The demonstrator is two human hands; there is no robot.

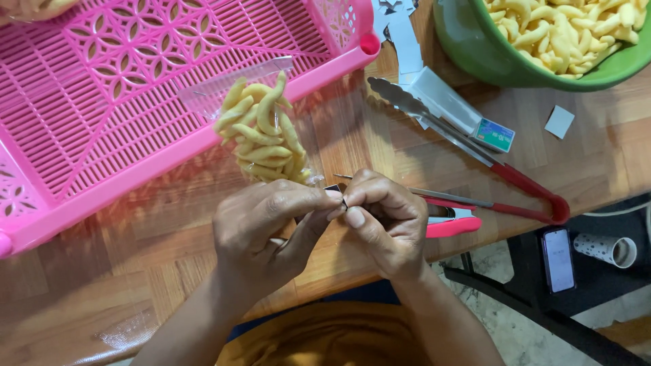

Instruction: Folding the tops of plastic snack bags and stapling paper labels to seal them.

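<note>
My left hand (268,227) and my right hand (383,220) meet over the wooden table (169,224), fingertips pinched together on the folded end of a clear plastic bag (261,139) filled with yellow finger-shaped snacks. A small dark paper tag (337,192) shows between my fingertips at the bag's end. The bag lies away from me, its far end resting on the rim of a pink plastic basket (122,74).
A pink stapler (453,222) lies just right of my right hand. Red-handled metal tongs (475,152) stretch across the table beside a small staple box (491,134). A green bowl (488,54) of the same snacks sits at the top right. A phone (558,259) and paper cup (607,249) lie below the table edge.
</note>
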